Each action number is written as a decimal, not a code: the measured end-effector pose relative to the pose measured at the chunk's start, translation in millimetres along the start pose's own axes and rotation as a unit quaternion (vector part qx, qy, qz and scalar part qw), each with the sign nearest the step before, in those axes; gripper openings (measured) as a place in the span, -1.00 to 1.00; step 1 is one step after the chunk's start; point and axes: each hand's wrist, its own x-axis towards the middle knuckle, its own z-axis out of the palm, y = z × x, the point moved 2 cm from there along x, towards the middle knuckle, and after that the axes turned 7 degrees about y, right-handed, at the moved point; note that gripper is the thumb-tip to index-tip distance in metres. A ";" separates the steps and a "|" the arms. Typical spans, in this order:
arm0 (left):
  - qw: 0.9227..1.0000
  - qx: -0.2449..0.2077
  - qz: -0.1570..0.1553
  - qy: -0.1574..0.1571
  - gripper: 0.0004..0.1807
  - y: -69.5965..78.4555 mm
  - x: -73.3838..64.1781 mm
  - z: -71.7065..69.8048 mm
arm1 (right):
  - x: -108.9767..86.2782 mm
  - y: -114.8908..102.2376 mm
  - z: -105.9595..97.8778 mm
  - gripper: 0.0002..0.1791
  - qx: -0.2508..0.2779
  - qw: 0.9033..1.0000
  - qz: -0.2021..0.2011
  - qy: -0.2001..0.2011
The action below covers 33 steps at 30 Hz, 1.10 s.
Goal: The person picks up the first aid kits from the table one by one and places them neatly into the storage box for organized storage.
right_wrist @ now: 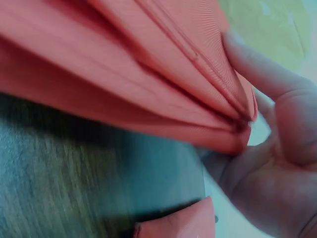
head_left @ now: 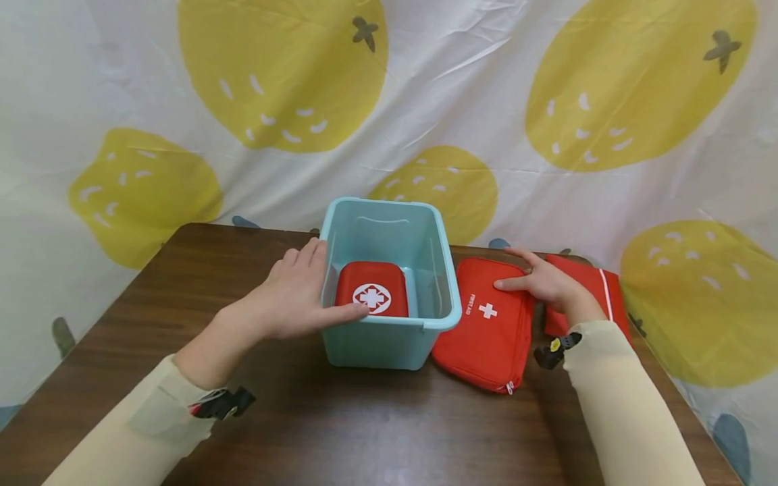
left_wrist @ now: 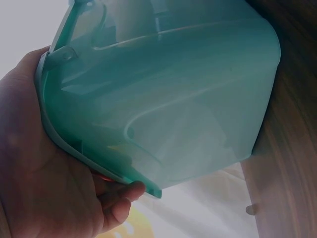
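Note:
A light blue plastic bin (head_left: 379, 344) stands on the table, with a red first aid case (head_left: 371, 273) bearing a white emblem inside it. My left hand (head_left: 292, 293) holds the bin by its near left rim, thumb along the front edge; in the left wrist view its fingertips (left_wrist: 130, 193) bend at the rim. My right hand (head_left: 550, 283) grips the right side of a flat red first aid pouch (head_left: 480, 344), thumb on top. In the right wrist view other fingers are under the pouch edge (right_wrist: 198, 119). The pouch's left side lies against the bin.
Another red pouch (head_left: 615, 297) with a white stripe lies at the back right, partly behind my right wrist. The dark wooden table (head_left: 389, 432) ends at a white curtain (head_left: 450, 81) with yellow fruit prints.

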 end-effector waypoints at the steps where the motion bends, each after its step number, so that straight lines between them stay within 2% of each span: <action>1: 1.000 0.000 0.000 0.000 0.25 0.1 0.2 -0.2 | -0.1 0.3 -0.8 0.09 0.019 1.000 -0.009 0.008; 5: 1.000 -0.001 0.000 -0.001 0.27 -0.1 0.7 -0.1 | -0.3 0.3 -3.3 -0.11 0.079 0.996 -0.029 0.039; 9: 1.000 -0.003 -0.001 -0.004 0.28 -0.8 0.5 0.1 | -3.0 0.4 -5.3 -0.30 0.105 0.992 -0.022 0.060; 15: 1.000 -0.007 -0.001 -0.005 0.27 -1.1 1.0 0.2 | -5.8 1.0 -6.2 -0.33 0.140 0.988 -0.018 0.064; 21: 1.000 -0.008 0.001 -0.001 0.25 -0.3 0.9 -0.2 | -4.7 2.8 -8.3 -0.30 0.234 0.970 -0.025 0.057; 23: 1.000 -0.009 0.001 0.000 0.25 -0.3 0.5 -0.3 | -5.2 2.4 -8.7 -0.32 0.235 0.970 -0.029 0.055; 29: 1.000 -0.009 0.001 0.000 0.25 -0.5 0.5 0.1 | -10.6 -3.8 -7.6 -0.44 0.167 0.984 -0.049 0.047; 33: 1.000 -0.011 -0.001 -0.001 0.24 -0.4 0.8 0.4 | -14.3 -8.9 -6.1 -0.44 0.166 0.982 -0.051 0.072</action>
